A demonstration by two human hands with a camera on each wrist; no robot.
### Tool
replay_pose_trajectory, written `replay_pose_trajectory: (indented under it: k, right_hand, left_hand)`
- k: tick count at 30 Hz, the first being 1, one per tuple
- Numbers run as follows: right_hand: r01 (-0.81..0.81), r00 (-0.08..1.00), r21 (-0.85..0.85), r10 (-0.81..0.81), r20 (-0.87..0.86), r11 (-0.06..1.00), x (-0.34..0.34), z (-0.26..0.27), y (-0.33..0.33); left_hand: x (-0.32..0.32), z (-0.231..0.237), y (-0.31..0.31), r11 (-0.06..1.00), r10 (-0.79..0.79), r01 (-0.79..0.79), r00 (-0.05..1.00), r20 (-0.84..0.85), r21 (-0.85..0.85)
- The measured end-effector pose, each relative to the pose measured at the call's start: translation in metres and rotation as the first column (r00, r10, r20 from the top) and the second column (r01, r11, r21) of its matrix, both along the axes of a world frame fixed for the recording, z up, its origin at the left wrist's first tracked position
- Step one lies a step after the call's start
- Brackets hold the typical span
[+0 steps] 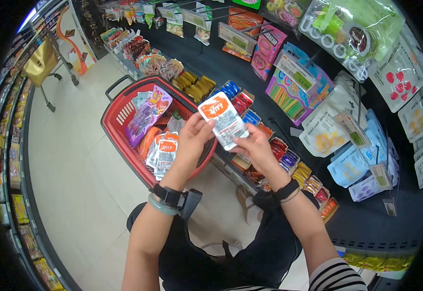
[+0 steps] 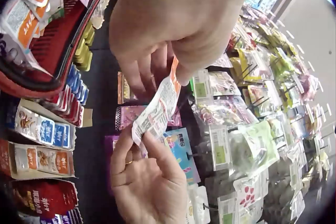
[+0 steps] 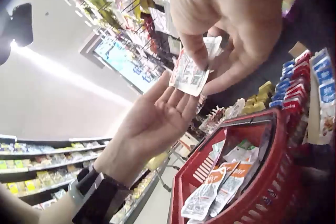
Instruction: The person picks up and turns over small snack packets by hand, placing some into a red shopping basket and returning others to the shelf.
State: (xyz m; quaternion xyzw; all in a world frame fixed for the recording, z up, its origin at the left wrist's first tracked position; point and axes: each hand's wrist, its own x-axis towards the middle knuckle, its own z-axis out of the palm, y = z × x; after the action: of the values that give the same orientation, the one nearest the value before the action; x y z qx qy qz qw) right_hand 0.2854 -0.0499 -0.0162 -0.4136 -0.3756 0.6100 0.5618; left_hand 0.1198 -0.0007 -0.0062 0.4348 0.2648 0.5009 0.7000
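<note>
A white packet with an orange top [image 1: 223,121] is held up between both hands, over the shelf edge beside the basket. The left hand [image 1: 192,138] pinches its left edge, thumb on the printed face. At its lower right corner the right hand [image 1: 257,148] pinches it. In the left wrist view the packet [image 2: 160,106] appears nearly edge-on, slightly bent. A red basket [image 1: 119,143] holds similar orange-and-white packets [image 1: 165,157] and a purple bag [image 1: 148,116].
Boxes of small packets [image 1: 289,160] line the shelf to the right of the basket. Hanging bags [image 1: 328,126] fill the rack at the right. A trolley with a gold bag [image 1: 41,63] stands at the upper left. Another shelf [image 1: 15,169] runs along the far left.
</note>
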Motion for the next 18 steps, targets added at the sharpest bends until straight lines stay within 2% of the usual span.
replay_pose_trajectory:
  k: [4, 6, 8, 10, 13, 18]
  right_hand:
    - [-0.113, 0.987, 0.082, 0.102, 0.123, 0.99, -0.027, 0.002, -0.005]
    - [-0.154, 0.975, 0.101, 0.135, 0.178, 0.983, -0.031, 0.003, -0.003]
    - [-0.059, 0.975, 0.212, 0.011, 0.22, 0.975, -0.029, -0.001, 0.005]
    - [-0.015, 0.982, 0.234, -0.03, 0.188, 0.972, -0.027, 0.004, 0.01]
    - [-0.016, 0.989, 0.222, -0.017, 0.146, 0.975, -0.027, 0.002, 0.017]
    - [-0.041, 0.987, 0.213, 0.006, 0.162, 0.976, -0.033, -0.005, 0.02]
  left_hand:
    - [-0.017, 0.01, -0.006, 0.998, 0.062, -0.063, 0.994, -0.091, -0.009]
    - [-0.024, 0.01, -0.003, 1.0, 0.004, -0.006, 0.994, -0.113, -0.014]
    - [-0.03, 0.007, -0.002, 1.0, -0.003, 0.0, 0.989, -0.148, -0.015]
    - [-0.033, 0.005, -0.004, 0.999, -0.012, 0.027, 0.955, -0.298, 0.045]
    - [-0.033, 0.002, -0.006, 0.997, -0.067, 0.074, 0.955, -0.289, 0.014]
    - [-0.031, 0.0, -0.006, 0.999, -0.045, 0.049, 0.965, -0.258, 0.007]
